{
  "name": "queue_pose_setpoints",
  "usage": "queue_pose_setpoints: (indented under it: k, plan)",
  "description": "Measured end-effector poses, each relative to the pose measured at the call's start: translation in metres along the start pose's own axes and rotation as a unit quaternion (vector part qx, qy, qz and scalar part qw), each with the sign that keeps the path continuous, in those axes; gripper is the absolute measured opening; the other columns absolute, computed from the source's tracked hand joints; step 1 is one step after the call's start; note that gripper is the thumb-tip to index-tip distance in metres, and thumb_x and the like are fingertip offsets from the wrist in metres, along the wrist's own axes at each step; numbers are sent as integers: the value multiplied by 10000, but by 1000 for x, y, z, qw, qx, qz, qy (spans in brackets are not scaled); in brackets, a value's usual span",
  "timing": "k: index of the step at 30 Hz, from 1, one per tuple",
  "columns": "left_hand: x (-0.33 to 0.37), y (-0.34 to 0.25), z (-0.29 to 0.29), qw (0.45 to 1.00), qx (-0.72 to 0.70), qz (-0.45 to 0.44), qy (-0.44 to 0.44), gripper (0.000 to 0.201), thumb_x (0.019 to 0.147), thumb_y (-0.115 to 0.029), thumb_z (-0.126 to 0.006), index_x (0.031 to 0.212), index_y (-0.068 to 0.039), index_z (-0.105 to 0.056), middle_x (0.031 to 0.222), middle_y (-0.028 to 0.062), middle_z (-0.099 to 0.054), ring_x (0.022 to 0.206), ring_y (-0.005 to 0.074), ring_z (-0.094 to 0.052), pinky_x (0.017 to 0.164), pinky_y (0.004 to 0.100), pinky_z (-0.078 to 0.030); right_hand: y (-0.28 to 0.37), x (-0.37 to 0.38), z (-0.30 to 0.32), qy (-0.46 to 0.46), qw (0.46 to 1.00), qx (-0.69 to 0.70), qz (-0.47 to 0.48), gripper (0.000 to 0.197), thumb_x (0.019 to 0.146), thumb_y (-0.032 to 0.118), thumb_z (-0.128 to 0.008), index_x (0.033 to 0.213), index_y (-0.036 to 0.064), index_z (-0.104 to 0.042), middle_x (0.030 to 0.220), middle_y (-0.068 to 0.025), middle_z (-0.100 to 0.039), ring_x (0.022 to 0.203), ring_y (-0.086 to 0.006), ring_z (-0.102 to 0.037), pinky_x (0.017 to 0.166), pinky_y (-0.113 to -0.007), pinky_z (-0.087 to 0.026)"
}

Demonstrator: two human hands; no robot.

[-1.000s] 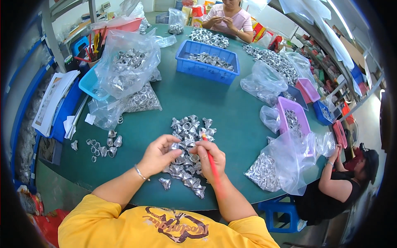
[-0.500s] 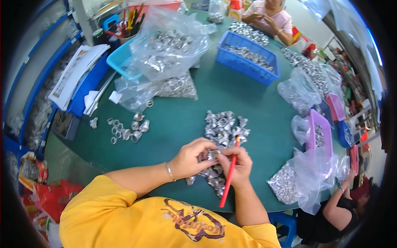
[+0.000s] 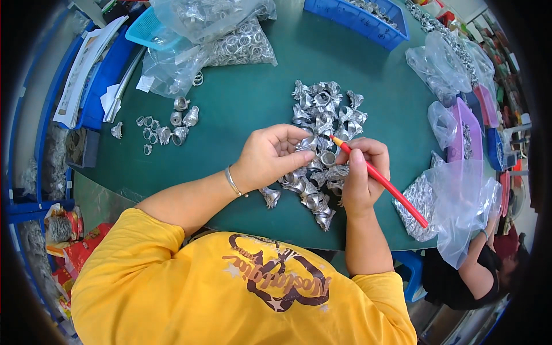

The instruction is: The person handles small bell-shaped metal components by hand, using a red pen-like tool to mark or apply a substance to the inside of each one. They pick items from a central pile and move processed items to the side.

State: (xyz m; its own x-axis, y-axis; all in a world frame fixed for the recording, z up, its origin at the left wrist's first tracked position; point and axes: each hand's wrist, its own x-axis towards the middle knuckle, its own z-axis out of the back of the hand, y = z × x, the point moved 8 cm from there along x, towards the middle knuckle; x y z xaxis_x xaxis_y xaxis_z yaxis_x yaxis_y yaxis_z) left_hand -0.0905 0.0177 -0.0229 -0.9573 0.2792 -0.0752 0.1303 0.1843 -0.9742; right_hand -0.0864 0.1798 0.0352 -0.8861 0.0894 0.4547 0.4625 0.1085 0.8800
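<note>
Castings (image 3: 323, 99), silvery and ring-like, heaped beneath both hands; a smaller group (image 3: 164, 135) lies apart at left. Finished pieces cannot be distinguished; much apparently remains. Right hand (image 3: 363, 175): fingers pinching a red pencil-like tool (image 3: 397, 194). Left hand (image 3: 265, 154): fingers curled, grip unclear. Outward: green counter (image 3: 241, 95), bagged rings (image 3: 246, 49), blue bin (image 3: 356, 25), co-worker in black (image 3: 480, 277).

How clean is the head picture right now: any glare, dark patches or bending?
Head view: the rim fades to black, swallowing part of the person at right; the blue shelf frame bows at left; head view, centre: bright glints on the metal pieces, while the red pencil-like tool looks crisp; head view, right: whitish sheen on the clear plastic bag.
</note>
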Motion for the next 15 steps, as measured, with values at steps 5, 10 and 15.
queue_pose_setpoints:
  k: [5, 10, 15]
  plan:
    - [1, -2, 0, 996, -69, -60, -18, 289, 780, 15, -693, 1046, 33, -581, 909, 30, -608, 739, 41, -584, 632, 174, -486, -4, 2, -10, 93, 993, -67, 23, 76, 864, 30, -573, 914, -27, -564, 742, -90, -619, 654, -133, -590, 590, -241, -461]
    - [-5, -28, 2, 972, 89, -215, -29, 329, 733, 40, -707, 1038, 11, -586, 1041, 66, -552, 828, 77, -591, 692, 196, -502, -7, 1, -21, 105, 990, -91, 18, 231, 765, -28, -701, 953, -5, -570, 812, -82, -643, 747, -138, -628, 664, -253, -494]
    - [-10, -37, 0, 958, 122, -254, -53, 351, 705, 32, -731, 1028, -2, -600, 1063, 80, -541, 864, 123, -599, 712, 224, -517, -14, -2, -22, 130, 990, -55, -23, 283, 732, -63, -716, 957, 8, -559, 818, -72, -638, 755, -127, -614, 675, -255, -503]
